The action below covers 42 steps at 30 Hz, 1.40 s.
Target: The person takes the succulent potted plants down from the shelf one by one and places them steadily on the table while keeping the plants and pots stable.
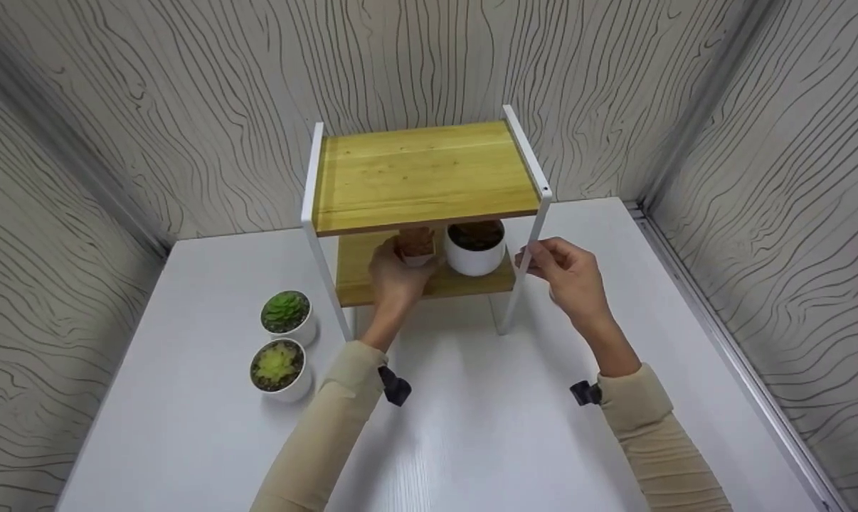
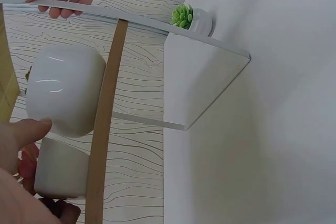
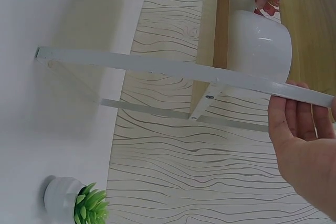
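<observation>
A small two-tier shelf [image 1: 429, 178] with wooden boards and a white frame stands on the table. On its lower board, my left hand [image 1: 400, 277] holds a small white pot [image 2: 62, 169] with a reddish succulent [image 1: 416, 242], thumb and fingers around it. Just right of that pot sits a larger white pot [image 1: 475, 259] with dark soil; its plant is mostly hidden under the upper board. My right hand [image 1: 568, 277] grips the shelf's right front leg [image 3: 157, 66] between thumb and fingers.
Left of the shelf, two white-potted succulents stand close together, one dark green [image 1: 285, 313] and one yellow-green [image 1: 278, 366]. Another green succulent [image 3: 92, 205] in a white pot appears right of the shelf in the wrist views. Wood-patterned walls [image 1: 415, 64] enclose the white table [image 1: 472, 427].
</observation>
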Available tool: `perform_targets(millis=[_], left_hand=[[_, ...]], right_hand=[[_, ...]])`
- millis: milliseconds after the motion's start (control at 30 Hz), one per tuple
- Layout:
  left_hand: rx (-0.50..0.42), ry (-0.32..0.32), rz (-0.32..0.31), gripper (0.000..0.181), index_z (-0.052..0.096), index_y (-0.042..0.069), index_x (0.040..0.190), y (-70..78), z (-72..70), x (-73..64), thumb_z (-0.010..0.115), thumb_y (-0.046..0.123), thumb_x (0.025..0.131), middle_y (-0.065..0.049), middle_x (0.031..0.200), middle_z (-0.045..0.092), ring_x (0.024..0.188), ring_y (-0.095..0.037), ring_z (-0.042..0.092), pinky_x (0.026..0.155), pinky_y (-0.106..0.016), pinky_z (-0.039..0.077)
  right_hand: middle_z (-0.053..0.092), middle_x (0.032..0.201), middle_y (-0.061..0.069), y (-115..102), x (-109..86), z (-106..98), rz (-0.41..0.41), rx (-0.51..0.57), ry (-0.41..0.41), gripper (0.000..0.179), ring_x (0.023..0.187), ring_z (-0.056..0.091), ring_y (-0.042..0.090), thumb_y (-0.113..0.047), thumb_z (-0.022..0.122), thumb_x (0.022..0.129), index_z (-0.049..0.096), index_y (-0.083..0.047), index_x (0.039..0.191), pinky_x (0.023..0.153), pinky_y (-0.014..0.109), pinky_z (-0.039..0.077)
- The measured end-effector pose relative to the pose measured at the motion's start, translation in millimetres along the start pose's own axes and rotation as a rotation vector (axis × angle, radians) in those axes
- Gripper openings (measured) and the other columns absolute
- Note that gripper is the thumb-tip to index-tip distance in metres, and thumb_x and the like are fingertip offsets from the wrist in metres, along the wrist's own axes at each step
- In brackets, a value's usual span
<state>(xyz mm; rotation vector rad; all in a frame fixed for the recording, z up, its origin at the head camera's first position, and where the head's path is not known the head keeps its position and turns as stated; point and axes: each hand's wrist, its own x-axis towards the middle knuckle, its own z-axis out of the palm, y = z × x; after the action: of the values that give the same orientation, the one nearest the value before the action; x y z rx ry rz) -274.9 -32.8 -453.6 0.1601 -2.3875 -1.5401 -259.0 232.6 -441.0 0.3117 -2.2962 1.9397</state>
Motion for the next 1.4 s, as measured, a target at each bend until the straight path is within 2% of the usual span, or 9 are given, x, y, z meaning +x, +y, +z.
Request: perform_targets(millis=[167,333,433,633,733,867,1133,1300,1400], left_hand=[[0.001,0.006,-0.025,0.063,0.064,-0.001,0.130,1.4,0.0,1.0,0.091,0.028,0.081,-0.017,0.127,0.069,0.121,-0.030,0.068,0.107,-0.044,0.056],[0.032,0.003,-0.051,0.064,0.064,0.000,0.131,3.6,0.1,4.2,0.090,0.029,0.080,-0.016,0.129,0.069,0.124,-0.030,0.066,0.110,-0.045,0.053],[0.048,-0.001,-0.071,0.065,0.064,0.001,0.132,5.0,-0.1,5.8,0.090,0.030,0.081,-0.015,0.129,0.069,0.124,-0.029,0.066,0.111,-0.044,0.053],[0.101,-0.022,-0.059,0.061,0.064,-0.001,0.128,7.8,-2.9,7.6,0.089,0.030,0.081,-0.015,0.124,0.070,0.117,-0.028,0.067,0.107,-0.043,0.054],[0.116,-0.030,-0.051,0.058,0.064,-0.001,0.125,9.0,-4.4,8.3,0.089,0.028,0.081,-0.016,0.120,0.070,0.112,-0.027,0.067,0.105,-0.043,0.055],[0.102,-0.042,-0.056,0.049,0.064,0.001,0.117,11.3,-3.8,9.5,0.089,0.024,0.081,-0.013,0.111,0.072,0.101,-0.023,0.067,0.096,-0.040,0.058],[0.027,-0.085,-0.064,0.030,0.070,0.005,0.102,18.7,-3.9,14.0,0.087,0.013,0.078,-0.007,0.094,0.076,0.079,-0.012,0.063,0.070,-0.023,0.051],[0.085,-0.097,-0.084,0.023,0.064,0.013,0.082,20.6,-6.3,18.0,0.087,0.018,0.077,0.004,0.072,0.062,0.070,-0.011,0.054,0.076,-0.028,0.053],[0.117,-0.109,-0.090,0.030,0.057,0.018,0.070,21.0,-6.9,20.6,0.086,0.020,0.078,0.008,0.061,0.053,0.066,-0.012,0.050,0.084,-0.032,0.053]], right_hand=[[0.077,0.108,0.011,-0.2,-0.2,0.9,0.005,-0.006,-0.001,0.047,0.107,0.078,0.020,-0.038,0.065,0.104,0.069,0.007,0.119,0.097,0.025,0.061],[0.076,0.111,0.018,1.0,-0.6,1.9,0.001,0.006,0.007,0.045,0.105,0.078,0.018,-0.038,0.065,0.104,0.070,0.005,0.116,0.100,0.031,0.061],[0.076,0.112,0.018,1.9,-0.6,2.2,0.003,-0.006,0.009,0.045,0.105,0.077,0.015,-0.038,0.064,0.105,0.070,0.005,0.117,0.099,0.030,0.060],[0.075,0.113,0.020,2.2,-0.6,3.0,0.006,-0.013,0.016,0.047,0.111,0.077,0.028,-0.037,0.064,0.105,0.068,0.008,0.119,0.096,0.023,0.060],[0.075,0.113,0.019,1.7,-0.7,3.6,0.011,-0.010,0.008,0.048,0.111,0.076,0.024,-0.038,0.064,0.105,0.068,0.007,0.119,0.097,0.023,0.060],[0.074,0.114,0.021,1.6,-0.6,2.0,0.007,-0.013,0.003,0.045,0.108,0.077,0.018,-0.038,0.063,0.106,0.069,0.005,0.118,0.098,0.023,0.060],[0.072,0.116,0.028,1.8,-0.9,-0.3,0.002,-0.021,0.015,0.043,0.112,0.076,0.030,-0.037,0.063,0.106,0.070,0.003,0.117,0.097,0.022,0.060],[0.076,0.109,0.017,2.2,-0.3,0.6,0.004,0.009,0.019,0.041,0.106,0.078,0.019,-0.034,0.064,0.106,0.070,0.005,0.116,0.097,0.023,0.060],[0.077,0.106,0.013,2.2,-0.2,1.0,0.005,0.023,0.022,0.041,0.102,0.077,0.012,-0.033,0.065,0.105,0.070,0.006,0.116,0.097,0.024,0.061]])
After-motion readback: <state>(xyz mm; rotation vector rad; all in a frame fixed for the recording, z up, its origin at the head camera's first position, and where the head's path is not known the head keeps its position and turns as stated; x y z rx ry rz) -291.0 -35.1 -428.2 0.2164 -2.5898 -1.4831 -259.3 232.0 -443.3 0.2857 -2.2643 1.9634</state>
